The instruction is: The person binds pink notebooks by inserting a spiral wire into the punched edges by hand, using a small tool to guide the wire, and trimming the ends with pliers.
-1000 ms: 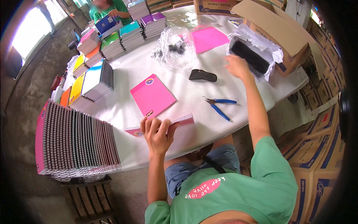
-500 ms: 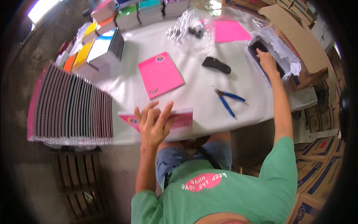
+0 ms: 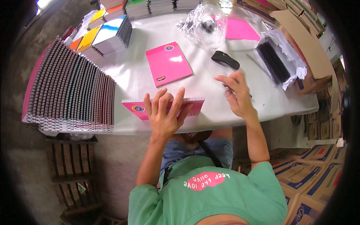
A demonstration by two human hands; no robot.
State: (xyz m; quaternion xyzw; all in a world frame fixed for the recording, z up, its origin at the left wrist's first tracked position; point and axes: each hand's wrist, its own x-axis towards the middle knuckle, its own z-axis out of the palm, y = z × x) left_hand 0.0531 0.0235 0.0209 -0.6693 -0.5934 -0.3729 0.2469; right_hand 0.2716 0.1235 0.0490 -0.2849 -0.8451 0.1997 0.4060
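My left hand (image 3: pixel 164 114) grips a pink notebook (image 3: pixel 135 108) standing on its long edge at the table's front, fingers spread over its cover and top edge. My right hand (image 3: pixel 239 94) hovers above the table to the right of it, fingers curled. Something dark shows between its fingers, but I cannot make out whether they hold it. Blue-handled cutters are mostly covered by this hand. Beyond the left hand a second pink notebook (image 3: pixel 169 65) lies flat. A black elongated object (image 3: pixel 225 60) rests just past the right hand.
Many coil-bound notebooks (image 3: pixel 67 88) stack at left; more notebooks (image 3: pixel 108 35) stand behind. A paper-lined box (image 3: pixel 273 62) of black spiral coils sits at right, with loose coils (image 3: pixel 258 63) beside it. Clear plastic (image 3: pixel 204 28) and a pink sheet (image 3: pixel 242 29) lie at the back.
My right hand has come back from the box of coils to above the cutters. My left hand stays on the standing notebook. The view has shifted slightly.
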